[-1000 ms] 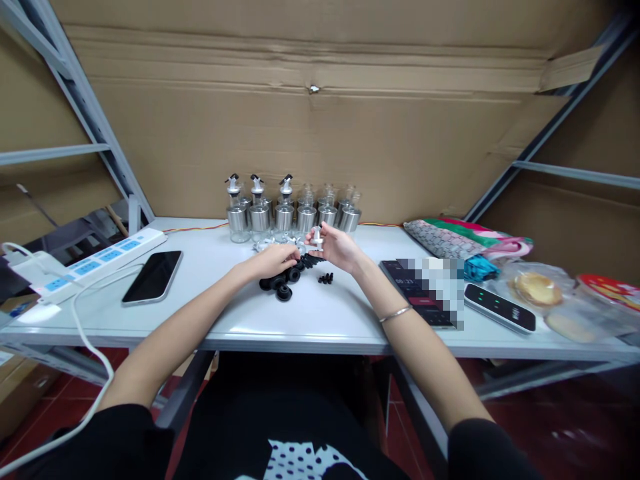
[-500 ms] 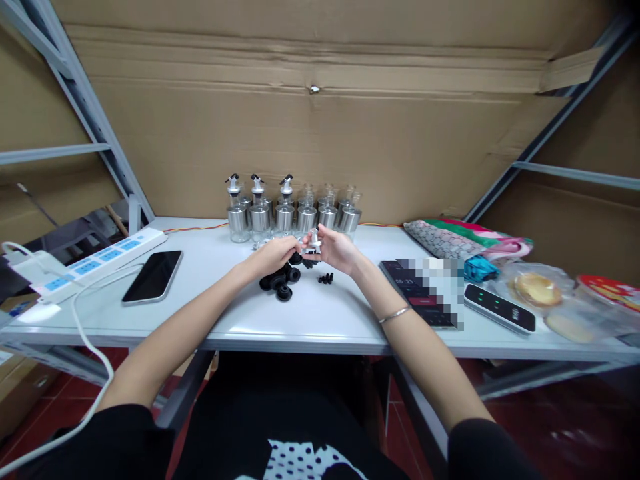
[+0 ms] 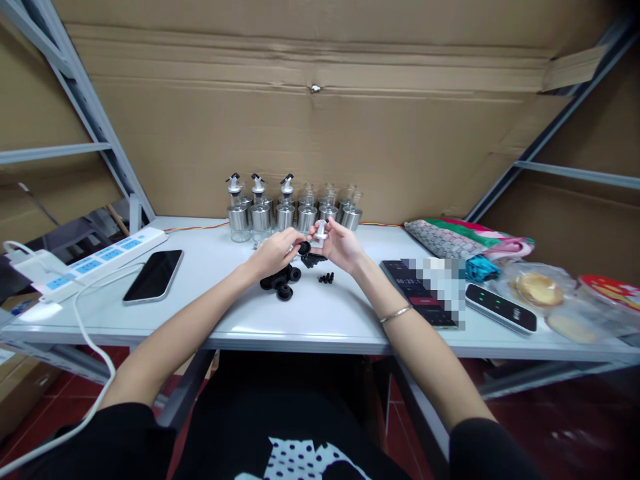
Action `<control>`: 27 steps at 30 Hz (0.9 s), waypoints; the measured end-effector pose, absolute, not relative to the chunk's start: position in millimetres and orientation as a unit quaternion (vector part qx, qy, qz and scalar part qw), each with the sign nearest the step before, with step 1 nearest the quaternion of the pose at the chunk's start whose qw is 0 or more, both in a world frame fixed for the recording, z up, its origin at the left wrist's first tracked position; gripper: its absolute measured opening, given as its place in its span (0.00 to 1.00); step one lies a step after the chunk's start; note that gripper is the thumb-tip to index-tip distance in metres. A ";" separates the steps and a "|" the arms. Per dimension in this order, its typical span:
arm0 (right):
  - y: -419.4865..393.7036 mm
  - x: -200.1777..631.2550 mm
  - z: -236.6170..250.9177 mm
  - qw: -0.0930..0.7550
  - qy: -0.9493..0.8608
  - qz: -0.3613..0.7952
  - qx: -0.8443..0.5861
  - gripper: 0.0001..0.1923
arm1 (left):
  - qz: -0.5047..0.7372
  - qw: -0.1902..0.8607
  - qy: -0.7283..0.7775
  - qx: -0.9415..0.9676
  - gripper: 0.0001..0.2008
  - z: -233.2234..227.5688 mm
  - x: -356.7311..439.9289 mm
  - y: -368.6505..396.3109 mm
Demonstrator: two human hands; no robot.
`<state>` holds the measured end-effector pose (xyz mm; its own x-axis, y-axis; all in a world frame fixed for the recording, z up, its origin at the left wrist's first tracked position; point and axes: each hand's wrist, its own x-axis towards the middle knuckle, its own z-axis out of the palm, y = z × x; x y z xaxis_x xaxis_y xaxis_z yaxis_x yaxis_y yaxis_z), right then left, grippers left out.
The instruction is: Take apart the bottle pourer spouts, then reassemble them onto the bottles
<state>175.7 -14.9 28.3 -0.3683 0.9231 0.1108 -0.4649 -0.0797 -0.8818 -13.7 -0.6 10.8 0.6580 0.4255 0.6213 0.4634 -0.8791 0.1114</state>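
**Two hands meet over small pourer parts at the middle of the table**

A small silvery pourer spout [image 3: 321,231] stands pinched between the thumb and fingertips of the right hand [image 3: 340,245], poking up above them just in front of the row of bottles. Right beside it, to the left, a small black ring cap [image 3: 303,248] sits at the fingertips of the left hand [image 3: 274,253], whose fingers are curled narrowly around it. The two pieces are very close together; whether they touch is too small to tell. Both hands are raised slightly above the white table [image 3: 320,313], its middle part.

Just near of the hands lies a heap of black caps [image 3: 280,280], and to its right a few smaller black plugs [image 3: 327,277]. Between the hands and under them, more dark parts [image 3: 314,259] lie on the tabletop.

Behind the hands, along the far edge, stands a row of glass bottles with steel sleeves [image 3: 293,213]; the three on the left carry pourers on top.

On the left of the table lie a dark phone [image 3: 153,276] and a white power strip [image 3: 95,263] with a white cable running off the near edge. On the right lie a dark device [image 3: 501,307], a patterned cloth pouch [image 3: 450,238] and wrapped pastries [image 3: 537,288]. A bracelet [image 3: 395,314] circles the right wrist. Cardboard [image 3: 320,133] backs the whole bench.
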 end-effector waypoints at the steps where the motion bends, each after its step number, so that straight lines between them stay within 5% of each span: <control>1: -14.4 176.2 27.9 0.509 -0.452 0.689 -0.249 0.15 | -0.328 0.034 -0.251 -0.910 0.08 10.8 -13.9 -0.3; 15: -8.5 180.6 24.9 0.546 -0.440 0.664 -0.259 0.13 | -0.288 0.038 -0.239 -0.926 0.09 10.9 -13.9 -2.4; 27: -4.8 178.0 21.2 0.546 -0.468 0.658 -0.224 0.17 | -0.428 -0.300 -0.259 -0.812 0.10 7.9 -3.1 -4.4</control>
